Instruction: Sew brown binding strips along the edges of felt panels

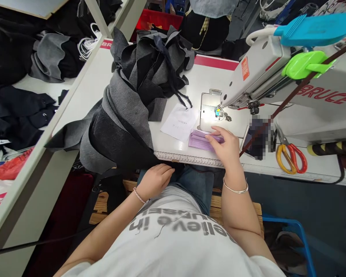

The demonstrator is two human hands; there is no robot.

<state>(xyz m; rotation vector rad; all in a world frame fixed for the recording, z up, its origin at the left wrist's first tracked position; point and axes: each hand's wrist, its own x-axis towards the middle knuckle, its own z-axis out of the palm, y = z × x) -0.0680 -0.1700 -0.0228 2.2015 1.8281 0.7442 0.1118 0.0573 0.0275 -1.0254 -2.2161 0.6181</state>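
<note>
My right hand (pixel 226 146) is over the front of the sewing table, its thumb and fingers around the upper edge of a purple pleated face mask (pixel 200 140) lying flat. A white paper slip (pixel 180 122) with faint writing lies just left of the mask. My left hand (pixel 158 177) rests at my lap below the table edge, fingers loosely bent and lying on black cloth, with nothing seen in it. Beside it a large heap of grey and black fabric pieces (pixel 127 104) covers the table's left part and hangs over the front edge.
A sewing machine (pixel 256 73) stands at the right, its needle over the metal plate (pixel 209 119). Scissors (pixel 291 156) with red and yellow handles lie right of it. A measuring tape (pixel 187 157) runs along the front edge. A blue basket (pixel 301 238) is at the lower right.
</note>
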